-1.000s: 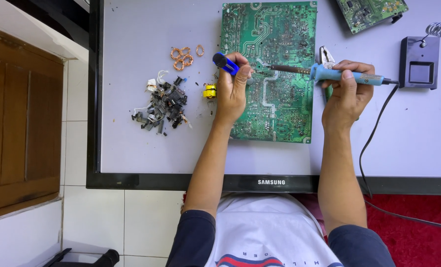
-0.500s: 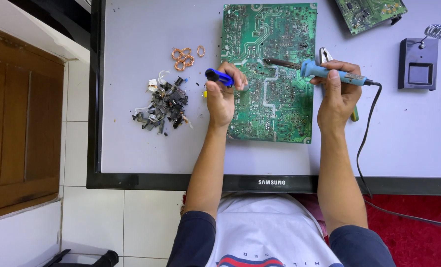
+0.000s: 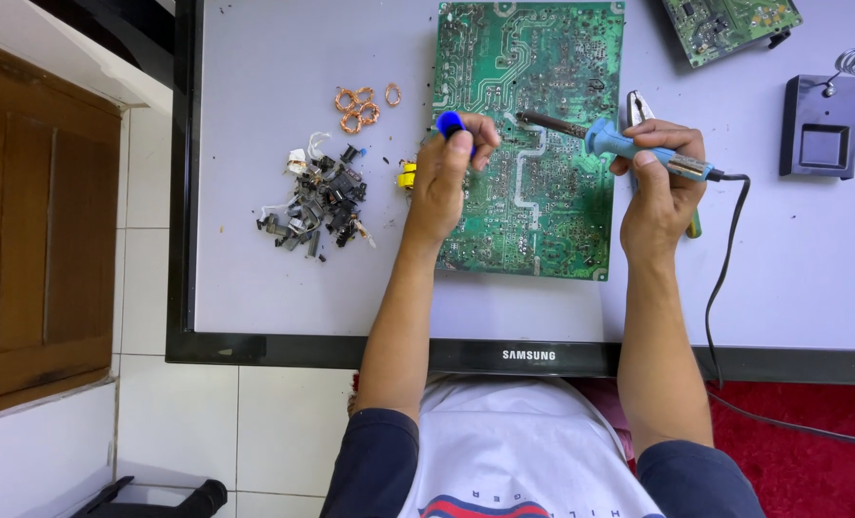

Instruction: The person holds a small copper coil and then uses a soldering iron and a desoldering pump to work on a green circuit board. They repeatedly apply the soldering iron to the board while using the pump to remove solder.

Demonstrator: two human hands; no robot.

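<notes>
Our left hand (image 3: 444,182) curls its fingers tight around a blue-handled tool (image 3: 450,124) at the left edge of the green circuit board (image 3: 528,201), while our right hand (image 3: 660,187) grips the light-blue soldering iron (image 3: 629,149), its dark tip lying over the upper middle of the board. The board lies flat on a pale grey work surface (image 3: 255,288) framed in black. Pliers (image 3: 639,107) lie just beyond our right hand, partly hidden by its fingers, beside the board's right edge. A small yellow part (image 3: 407,176) sits just left of our left hand. Farther left we see a loose heap of dark removed components (image 3: 317,201), and above it a cluster of copper wire coils (image 3: 360,105); nothing here is held in a container. The iron's black cable (image 3: 720,278) trails off the near edge. A dark soldering stand (image 3: 819,139) sits to the right, and a second green board (image 3: 730,24) lies at the top right corner.
</notes>
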